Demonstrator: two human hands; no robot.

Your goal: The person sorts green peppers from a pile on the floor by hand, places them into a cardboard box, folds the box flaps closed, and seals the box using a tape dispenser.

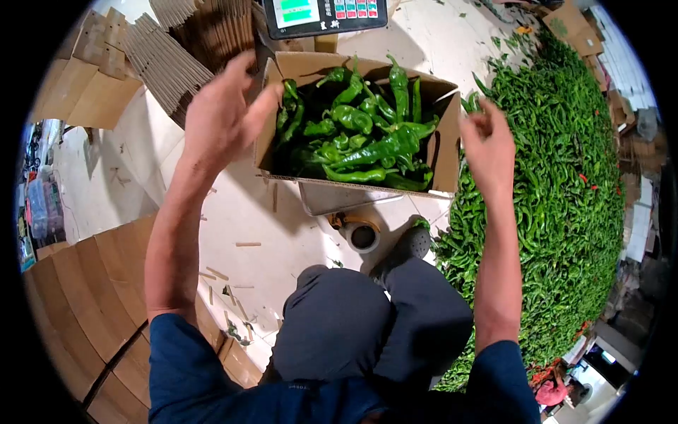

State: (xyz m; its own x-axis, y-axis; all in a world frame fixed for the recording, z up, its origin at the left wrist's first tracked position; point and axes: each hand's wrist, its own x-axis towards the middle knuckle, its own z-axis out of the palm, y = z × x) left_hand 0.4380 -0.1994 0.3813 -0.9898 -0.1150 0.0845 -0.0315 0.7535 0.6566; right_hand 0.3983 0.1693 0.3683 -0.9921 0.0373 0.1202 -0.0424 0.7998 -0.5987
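Observation:
An open cardboard box [445,159] filled with green peppers [385,148] stands in front of my knees, on a metal platform [346,198]. My left hand [224,116] is beside the box's left end, slightly blurred, with thumb and fingers apart and nothing in it. At the opposite end is my right hand [491,145], its fingers bent but apart, close to the box's right wall; I cannot tell whether it touches the cardboard. Behind the box is a scale display [321,18] with a green-lit screen and a keypad.
A large heap of green peppers [544,212] spreads along the right. Folded cardboard [173,60] is stacked at upper left, and closed cartons [92,297] stand at lower left. A small round container [364,237] and scattered strips lie on the tiled floor [247,205]. Another person [551,392] is at far lower right.

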